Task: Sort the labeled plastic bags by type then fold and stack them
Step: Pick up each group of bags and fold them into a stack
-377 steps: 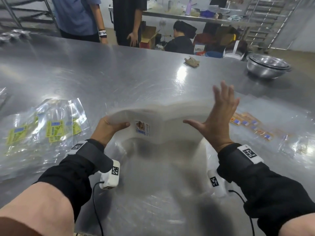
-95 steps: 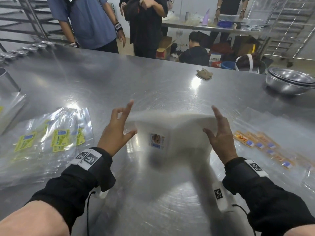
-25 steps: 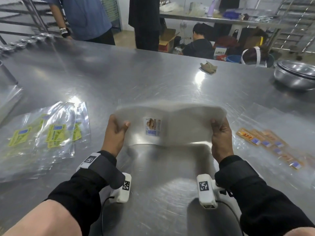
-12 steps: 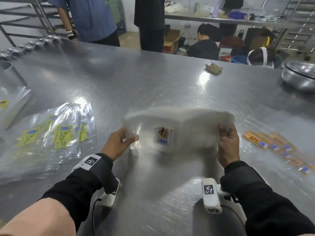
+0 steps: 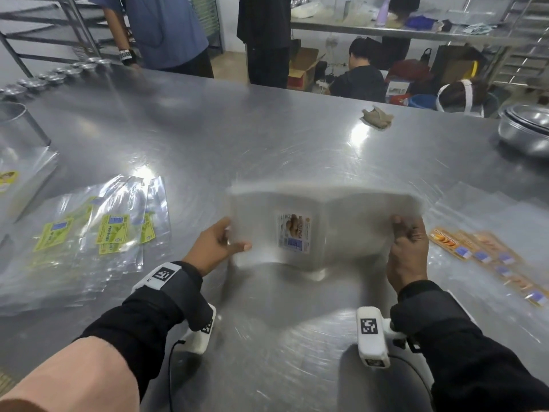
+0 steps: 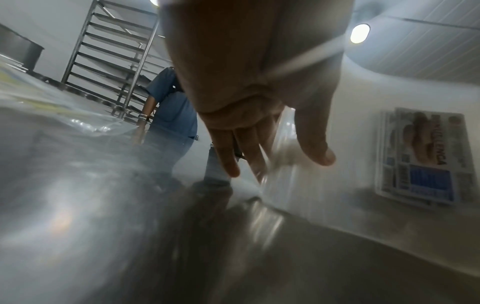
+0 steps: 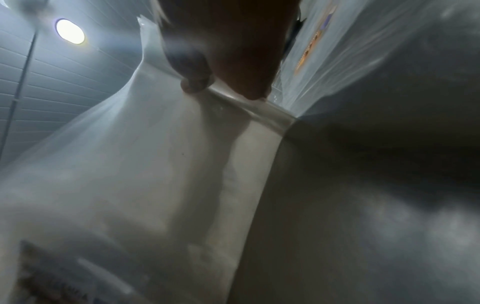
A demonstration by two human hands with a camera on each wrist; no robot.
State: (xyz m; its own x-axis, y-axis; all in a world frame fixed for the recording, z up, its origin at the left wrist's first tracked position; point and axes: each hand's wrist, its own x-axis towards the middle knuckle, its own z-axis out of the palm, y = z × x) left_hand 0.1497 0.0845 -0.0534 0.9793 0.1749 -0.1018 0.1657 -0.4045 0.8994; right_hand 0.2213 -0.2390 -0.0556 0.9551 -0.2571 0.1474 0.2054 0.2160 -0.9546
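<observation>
Risk first: slippery film, so sheets likely to slide out of register or fan apart if either pinch loosens, and labels then no longer aligned for a clean fold. Second risk: bundle bowing outward in the middle, so a fold from here probably lands crooked. Third: stray contact with neighbouring piles, mixing types. Stack of bags (image 5: 323, 230) held upright on edge, bottom edge touching or just above steel table (image 5: 267, 150), centre front between both hands; cannot tell which through motion blur. Left hand (image 5: 215, 248) clamped on left edge, thumb in front, fingers behind. Right hand (image 5: 408, 254) pinching right edge, thumb and fingers closed on the film in right wrist view. Looks: many milky translucent sheets, one small label (image 5: 294, 233) with brown food picture and blue block, near centre. Yellow-green labelled bags (image 5: 98, 233) lying flat well to the left; orange labelled bags (image 5: 487, 254) fanned flat just right of right hand.
</observation>
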